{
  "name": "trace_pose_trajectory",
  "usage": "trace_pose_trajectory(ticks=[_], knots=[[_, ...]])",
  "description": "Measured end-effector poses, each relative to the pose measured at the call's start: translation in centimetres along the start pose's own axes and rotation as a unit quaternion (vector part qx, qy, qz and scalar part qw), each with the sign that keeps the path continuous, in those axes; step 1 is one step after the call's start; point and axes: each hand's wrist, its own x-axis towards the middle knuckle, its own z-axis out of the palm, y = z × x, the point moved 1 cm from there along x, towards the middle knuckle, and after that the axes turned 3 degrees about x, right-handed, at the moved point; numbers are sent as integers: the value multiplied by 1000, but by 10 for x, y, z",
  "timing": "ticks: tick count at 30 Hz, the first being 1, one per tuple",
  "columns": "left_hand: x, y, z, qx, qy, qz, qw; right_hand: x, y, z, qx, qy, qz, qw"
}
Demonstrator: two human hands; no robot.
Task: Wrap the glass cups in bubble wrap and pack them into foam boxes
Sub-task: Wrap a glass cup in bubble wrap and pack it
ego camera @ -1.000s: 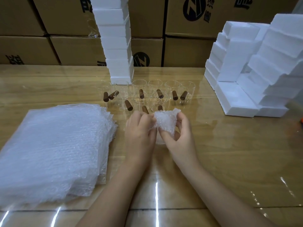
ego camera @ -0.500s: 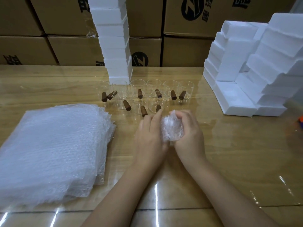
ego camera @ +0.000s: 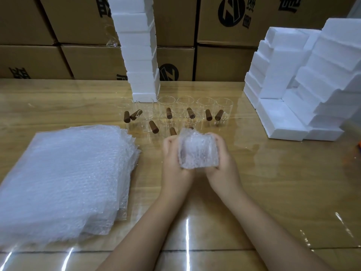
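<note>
A glass cup wrapped in bubble wrap (ego camera: 197,151) forms a squarish bundle held above the table between both hands. My left hand (ego camera: 172,159) grips its left side, and my right hand (ego camera: 224,157) grips its right side. The cup inside is hidden by the wrap. Behind the bundle stand several bare glass cups with brown wooden handles (ego camera: 169,113) in two rows. A thick stack of bubble wrap sheets (ego camera: 64,178) lies at the left. White foam boxes (ego camera: 281,118) are piled at the right.
A tall leaning column of white foam boxes (ego camera: 140,55) rises behind the cups. Brown cardboard cartons (ego camera: 224,63) line the back edge of the glossy wooden table (ego camera: 283,182). A small orange object (ego camera: 359,145) shows at the right edge.
The bundle has turned so a flat side faces me and looks tighter and squarer. Both hands have shifted to grip it from the sides, a little nearer to me.
</note>
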Motion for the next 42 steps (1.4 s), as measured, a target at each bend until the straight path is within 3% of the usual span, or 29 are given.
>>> trace_pose_trajectory(ticks=[3, 6, 8, 12, 18, 23, 27, 32, 37, 42], knots=[[-2, -1, -1, 70, -22, 35, 997, 4, -1, -10, -61, 50, -21, 997], [-2, 3, -3, 167, -29, 185, 968, 8, 2, -16, -182, 72, -42, 980], [-2, 5, 1, 232, -43, 212, 948, 8, 3, -14, -243, 77, -53, 965], [-5, 4, 1, 194, -63, 92, 975, 4, -1, -9, -258, 63, -78, 961], [4, -2, -10, 31, 59, -67, 996, 0, -14, -2, -184, -14, -97, 978], [3, -5, -8, -10, 61, -60, 996, 0, -11, 2, -173, -43, -42, 983], [-1, -6, -2, 2, 5, -42, 999, 2, -9, -1, -163, 7, -18, 986], [-5, 0, -1, 39, -58, -25, 997, 6, -8, -7, -192, 66, -50, 978], [-2, 1, -3, 114, -53, 50, 991, 7, -5, -4, -276, 28, -74, 958], [1, -5, -9, 100, 11, -8, 995, 3, -13, -1, -323, 16, -117, 939]])
